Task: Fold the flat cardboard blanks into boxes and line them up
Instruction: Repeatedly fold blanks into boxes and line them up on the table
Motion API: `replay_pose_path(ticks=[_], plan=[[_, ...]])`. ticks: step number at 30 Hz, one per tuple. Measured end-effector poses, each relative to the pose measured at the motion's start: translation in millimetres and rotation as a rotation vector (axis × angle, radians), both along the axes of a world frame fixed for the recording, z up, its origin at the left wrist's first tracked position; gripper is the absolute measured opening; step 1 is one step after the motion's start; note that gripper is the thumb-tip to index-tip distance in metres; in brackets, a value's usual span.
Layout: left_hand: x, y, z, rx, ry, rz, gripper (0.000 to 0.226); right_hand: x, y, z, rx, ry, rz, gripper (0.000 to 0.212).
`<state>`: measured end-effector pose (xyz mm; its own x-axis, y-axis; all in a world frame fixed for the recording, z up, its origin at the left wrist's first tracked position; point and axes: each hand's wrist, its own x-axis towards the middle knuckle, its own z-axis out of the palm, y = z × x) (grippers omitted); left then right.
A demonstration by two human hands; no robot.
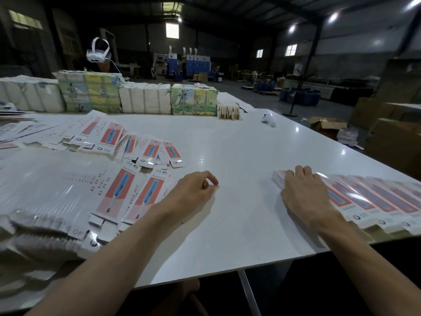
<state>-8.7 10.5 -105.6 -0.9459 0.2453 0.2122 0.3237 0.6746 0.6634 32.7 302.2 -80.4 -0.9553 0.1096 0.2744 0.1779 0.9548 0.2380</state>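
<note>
a: what's the left hand (193, 190) doing?
b: it rests on the table (239, 144) with its fingers curled in and the thumb at the forefinger. nothing shows in it. the flat blanks (134, 195) lie just to its left, with more fanned out beyond.
a: and the right hand (304, 195)?
b: it's flat, fingers fairly straight, lying on the near end of the boxes (369, 201). the row runs off to its right, side by side.

hands (193, 189): 2 | wrapped bundles (145, 98): 4 | white controller (268, 119): 1 | table (239, 144): 1
</note>
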Motion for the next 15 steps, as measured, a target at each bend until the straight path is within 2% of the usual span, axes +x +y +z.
replay_pose_path(ticks=[5,8,11,15], plan=[[0.1,1.0,0.0,-0.019,0.039,0.014,0.016,-19.4,-29.2,17.9,-0.048,0.09,0.103,0.03],[1.3,2.8,2.7,-0.117,0.17,0.073,0.013,-45.3,-71.1,27.2,-0.157,0.171,0.264,0.029],[-1.8,0.7,13.9,-0.257,0.321,0.107,0.013,-64.3,-110.5,25.1,-0.265,0.17,0.36,0.023],[-0.8,-9.1,31.5,-0.307,0.381,0.204,0.016,-70.2,-134.1,1.3,-0.273,0.158,0.444,0.015]])
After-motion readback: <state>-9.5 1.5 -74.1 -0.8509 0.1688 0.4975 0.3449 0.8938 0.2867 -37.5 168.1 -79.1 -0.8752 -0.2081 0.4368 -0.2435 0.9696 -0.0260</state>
